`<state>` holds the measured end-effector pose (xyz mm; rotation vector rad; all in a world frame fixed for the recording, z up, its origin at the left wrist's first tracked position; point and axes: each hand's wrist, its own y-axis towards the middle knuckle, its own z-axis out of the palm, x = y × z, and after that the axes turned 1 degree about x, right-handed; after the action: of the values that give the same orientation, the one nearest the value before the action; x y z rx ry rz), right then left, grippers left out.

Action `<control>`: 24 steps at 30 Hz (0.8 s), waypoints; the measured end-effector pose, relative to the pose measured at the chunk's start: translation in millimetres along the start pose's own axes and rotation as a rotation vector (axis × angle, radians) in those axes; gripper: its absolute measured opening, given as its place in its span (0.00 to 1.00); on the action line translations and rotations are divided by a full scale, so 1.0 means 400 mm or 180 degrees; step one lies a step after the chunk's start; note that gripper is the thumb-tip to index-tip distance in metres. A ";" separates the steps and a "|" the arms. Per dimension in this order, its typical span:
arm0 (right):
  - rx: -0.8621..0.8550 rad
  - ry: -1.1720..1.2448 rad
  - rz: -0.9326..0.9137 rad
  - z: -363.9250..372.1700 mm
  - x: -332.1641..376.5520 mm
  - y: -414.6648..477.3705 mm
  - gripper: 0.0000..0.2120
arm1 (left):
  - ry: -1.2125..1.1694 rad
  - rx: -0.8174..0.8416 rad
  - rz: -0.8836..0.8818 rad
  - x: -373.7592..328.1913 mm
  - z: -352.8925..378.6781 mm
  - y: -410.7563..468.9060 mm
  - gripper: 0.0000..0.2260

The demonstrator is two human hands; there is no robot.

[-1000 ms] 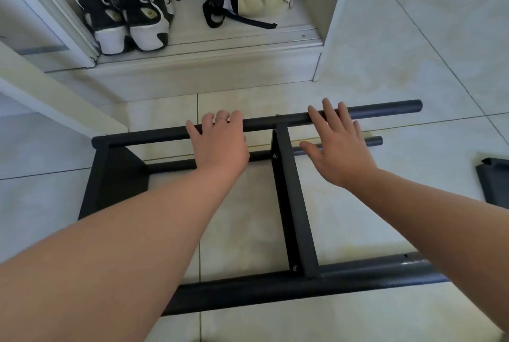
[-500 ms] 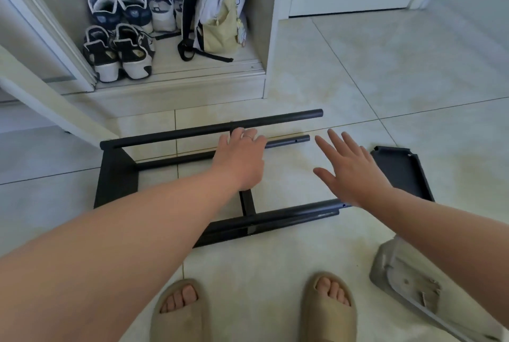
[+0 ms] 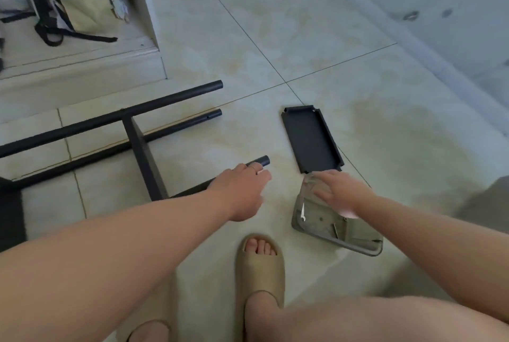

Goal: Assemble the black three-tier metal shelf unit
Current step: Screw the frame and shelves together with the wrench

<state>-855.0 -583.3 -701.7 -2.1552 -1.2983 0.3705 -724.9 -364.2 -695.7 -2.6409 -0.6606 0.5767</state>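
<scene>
L hand [image 3: 242,193] at frame tube [image 3: 263,161], R hand [image 3: 338,190] over tray [image 3: 321,222]

No legible text, labels, brand names, numbers or signs anywhere in view, small tag [image 3: 118,7] hanging from the beige bag [image 3: 85,3] too blurred to read
</scene>
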 end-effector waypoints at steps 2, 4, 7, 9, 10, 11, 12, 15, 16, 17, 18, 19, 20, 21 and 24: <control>0.0237 0.0128 0.0175 0.064 -0.052 0.013 0.23 | -0.0589 0.0233 -0.0006 -0.033 0.042 0.047 0.22; 0.0328 0.0264 0.0337 0.129 -0.096 0.036 0.23 | -0.1163 0.0448 -0.0165 -0.060 0.098 0.097 0.24; 0.0304 0.0522 0.0513 0.203 -0.139 0.080 0.23 | -0.1740 0.0728 -0.0448 -0.090 0.156 0.173 0.26; 0.0321 0.0578 0.0549 0.239 -0.156 0.111 0.22 | -0.2031 0.0926 -0.0564 -0.107 0.169 0.218 0.25; 0.0360 0.0573 0.0546 0.255 -0.163 0.125 0.22 | -0.2181 0.0983 -0.0601 -0.115 0.169 0.233 0.21; 0.0410 0.0547 0.0529 0.270 -0.168 0.139 0.22 | -0.2296 0.1018 -0.0666 -0.121 0.177 0.249 0.13; 0.0468 0.0501 0.0508 0.284 -0.171 0.150 0.21 | -0.2392 0.1026 -0.0675 -0.129 0.180 0.257 0.04; 0.0605 0.0315 0.0408 0.318 -0.182 0.179 0.20 | -0.2536 0.1038 -0.0705 -0.147 0.210 0.276 0.08; 0.0650 0.0253 0.0379 0.326 -0.184 0.185 0.20 | -0.2553 0.1017 -0.0720 -0.151 0.219 0.278 0.07; 0.0686 0.0199 0.0347 0.334 -0.186 0.191 0.19 | -0.2567 0.1028 -0.0753 -0.151 0.226 0.279 0.06; 0.0721 0.0150 0.0319 0.342 -0.186 0.197 0.19 | -0.2611 0.0975 -0.0786 -0.149 0.230 0.279 0.06; 0.0736 0.0107 0.0293 0.348 -0.186 0.200 0.18 | -0.2624 0.0936 -0.0829 -0.144 0.236 0.280 0.06; 0.0730 0.0062 0.0276 0.355 -0.185 0.204 0.16 | -0.2656 0.0882 -0.0858 -0.137 0.238 0.281 0.07; 0.0718 0.0023 0.0257 0.360 -0.182 0.207 0.15 | -0.2680 0.0858 -0.0879 -0.129 0.240 0.282 0.07; 0.0735 -0.0048 0.0182 0.371 -0.165 0.222 0.15 | -0.2827 0.0765 -0.0905 -0.107 0.236 0.273 0.07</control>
<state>-900.2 -621.3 -877.1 -2.0011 -1.1434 0.5339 -763.6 -454.0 -810.2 -1.9291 -1.0862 1.6323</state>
